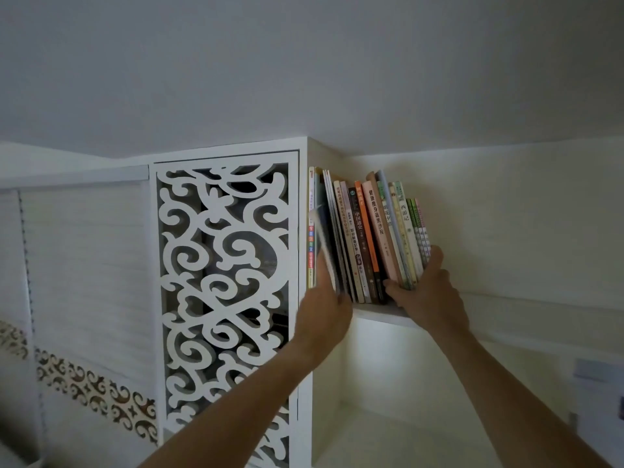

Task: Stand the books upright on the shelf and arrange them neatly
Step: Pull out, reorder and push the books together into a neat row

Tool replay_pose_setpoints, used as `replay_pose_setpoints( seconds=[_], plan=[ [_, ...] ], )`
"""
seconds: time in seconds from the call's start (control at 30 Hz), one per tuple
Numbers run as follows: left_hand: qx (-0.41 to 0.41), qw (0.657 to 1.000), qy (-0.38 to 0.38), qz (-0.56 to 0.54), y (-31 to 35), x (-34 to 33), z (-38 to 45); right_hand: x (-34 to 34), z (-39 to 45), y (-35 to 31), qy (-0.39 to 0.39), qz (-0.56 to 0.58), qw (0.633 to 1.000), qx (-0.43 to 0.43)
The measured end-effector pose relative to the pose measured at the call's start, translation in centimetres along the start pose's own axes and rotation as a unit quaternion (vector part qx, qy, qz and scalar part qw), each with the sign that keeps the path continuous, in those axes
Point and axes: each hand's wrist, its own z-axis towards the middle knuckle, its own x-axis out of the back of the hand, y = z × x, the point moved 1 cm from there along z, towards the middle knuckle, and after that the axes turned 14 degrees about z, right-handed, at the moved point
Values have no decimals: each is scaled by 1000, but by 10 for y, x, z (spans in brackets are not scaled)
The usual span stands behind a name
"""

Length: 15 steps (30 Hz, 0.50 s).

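A row of several books [368, 238] stands on a high white shelf [381, 314], all leaning to the left. My left hand [324, 305] grips a thin, motion-blurred book [322, 244] near the left end of the row, beside the cabinet wall. My right hand [429, 295] is at the right end of the row. Its thumb sits under the spines near the pink book, and its fingers wrap round the outer green and pink books [420, 231]. Both forearms reach up from the bottom of the view.
A white cabinet door with carved scroll openwork [224, 285] stands directly left of the shelf. Cream wall [523, 224] lies right of the books and the ceiling is close above. A second open compartment [371, 400] sits below the shelf.
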Motion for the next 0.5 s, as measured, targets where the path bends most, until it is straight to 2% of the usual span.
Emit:
replay_pose_setpoints(
  seconds=[0.07, 0.13, 0.17, 0.27, 0.5],
  plan=[
    [-16, 995, 13, 93, 17, 27, 15, 0, 0, 1, -1, -2, 1000, -3],
    [-7, 986, -45, 158, 38, 62, 31, -1, 0, 1, 0, -6, 1000, -3],
    [20, 983, -80, 164, 48, 80, 41, -1, 0, 1, 0, -9, 1000, -3],
    [100, 979, -116, 138, 66, 120, 70, -1, 0, 1, 1, -14, 1000, -3],
    [134, 962, -200, 126, 70, 139, 81, -2, 0, 3, 8, -21, 1000, 7]
  ],
)
